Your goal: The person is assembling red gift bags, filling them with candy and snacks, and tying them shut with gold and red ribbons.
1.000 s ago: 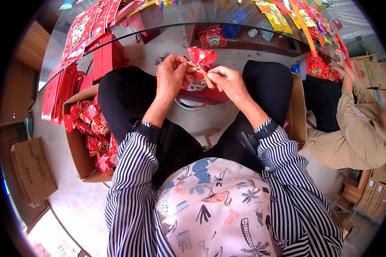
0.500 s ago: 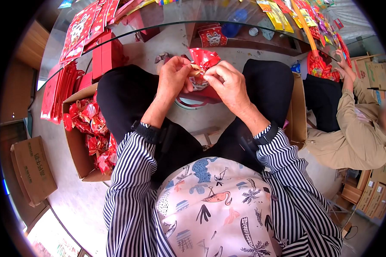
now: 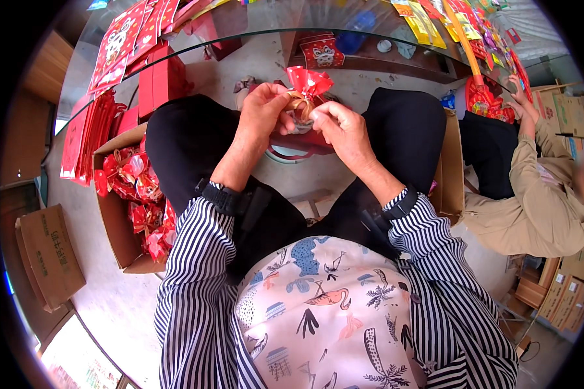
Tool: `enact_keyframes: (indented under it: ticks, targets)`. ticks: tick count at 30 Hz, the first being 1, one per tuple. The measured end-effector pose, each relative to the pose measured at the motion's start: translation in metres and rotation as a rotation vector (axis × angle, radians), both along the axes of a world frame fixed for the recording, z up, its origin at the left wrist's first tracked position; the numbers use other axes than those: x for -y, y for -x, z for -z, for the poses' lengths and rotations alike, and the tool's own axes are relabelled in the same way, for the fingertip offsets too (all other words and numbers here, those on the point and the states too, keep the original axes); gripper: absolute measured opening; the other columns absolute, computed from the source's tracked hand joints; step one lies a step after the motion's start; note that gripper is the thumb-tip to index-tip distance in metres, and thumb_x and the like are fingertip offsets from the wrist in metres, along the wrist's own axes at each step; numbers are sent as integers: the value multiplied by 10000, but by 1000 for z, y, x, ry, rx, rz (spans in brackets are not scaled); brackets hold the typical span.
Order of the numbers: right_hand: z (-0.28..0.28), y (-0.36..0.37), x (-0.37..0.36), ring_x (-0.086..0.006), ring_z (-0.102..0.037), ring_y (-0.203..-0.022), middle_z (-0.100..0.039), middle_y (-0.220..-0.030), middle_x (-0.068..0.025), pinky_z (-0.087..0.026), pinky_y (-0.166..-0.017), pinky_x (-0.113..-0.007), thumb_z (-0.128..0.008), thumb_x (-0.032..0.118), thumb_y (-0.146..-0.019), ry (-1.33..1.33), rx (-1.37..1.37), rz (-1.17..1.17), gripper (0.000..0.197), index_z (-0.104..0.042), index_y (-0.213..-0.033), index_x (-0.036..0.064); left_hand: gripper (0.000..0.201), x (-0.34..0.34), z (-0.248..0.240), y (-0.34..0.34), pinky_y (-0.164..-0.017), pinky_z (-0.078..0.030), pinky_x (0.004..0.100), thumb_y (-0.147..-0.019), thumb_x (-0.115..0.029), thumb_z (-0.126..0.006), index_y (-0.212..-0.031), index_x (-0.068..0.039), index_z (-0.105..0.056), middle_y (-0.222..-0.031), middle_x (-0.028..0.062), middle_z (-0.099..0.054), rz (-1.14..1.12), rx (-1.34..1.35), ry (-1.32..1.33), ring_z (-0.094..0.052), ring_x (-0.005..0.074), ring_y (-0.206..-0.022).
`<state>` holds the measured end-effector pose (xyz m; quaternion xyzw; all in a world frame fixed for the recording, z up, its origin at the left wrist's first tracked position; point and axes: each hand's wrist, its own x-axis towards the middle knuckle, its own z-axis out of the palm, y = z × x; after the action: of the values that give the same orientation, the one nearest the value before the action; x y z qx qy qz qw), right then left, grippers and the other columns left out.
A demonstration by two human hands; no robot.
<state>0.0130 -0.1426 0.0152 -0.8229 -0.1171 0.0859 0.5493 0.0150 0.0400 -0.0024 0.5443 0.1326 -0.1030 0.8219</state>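
Between my knees, a red gift bag [image 3: 309,82] with a gathered, flared top is held upright in front of me. A tan ribbon [image 3: 300,100] is wrapped about its neck, in a loop or bow. My left hand [image 3: 264,111] pinches the ribbon on the left side, fingers closed. My right hand [image 3: 341,124] pinches at the ribbon's right side with thumb and forefinger. The lower part of the bag is partly hidden behind my fingers.
An open cardboard box [image 3: 118,241] of tied red bags stands by my left leg. Ahead is a glass table [image 3: 253,23] with flat red bags [image 3: 120,45] and packets. Stacked red bags [image 3: 84,146] stand at left. A co-worker in a tan jacket [image 3: 532,201] sits at right.
My right hand has shifted slightly down and right, away from the bag's gathered neck. More of the tan ribbon loop and the red flared top now shows.
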Motion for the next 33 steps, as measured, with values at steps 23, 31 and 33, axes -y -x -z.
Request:
enact_keyframes:
  ticks: [23,31,33]
  targets:
    - [-3,0,7,-218,-633,-745,-603,-899,-66,-514,-633,-328,-719,16,-768,130,432,-23,215,-601,-944,54,130,0,-1,3,-419,-456,215,-958,-133,-592,-1011,-29,-535,-719,31,-606,-5,16,-71,-573,112,-480]
    - [7,-9,7,-239,-633,-735,-594,-862,-72,-516,-650,-338,-721,47,-773,247,511,-45,166,-608,-893,64,129,1,-1,4,-421,-456,212,-957,-128,-590,-1015,-23,-545,-753,36,-631,-2,13,-81,-570,104,-482]
    - [10,-11,7,-171,-625,-682,-614,-809,-57,-502,-630,-301,-671,36,-832,44,347,-10,91,-597,-885,51,132,1,-1,5,-430,-455,206,-959,-134,-587,-1025,-22,-562,-793,37,-662,17,18,-71,-566,94,-485]
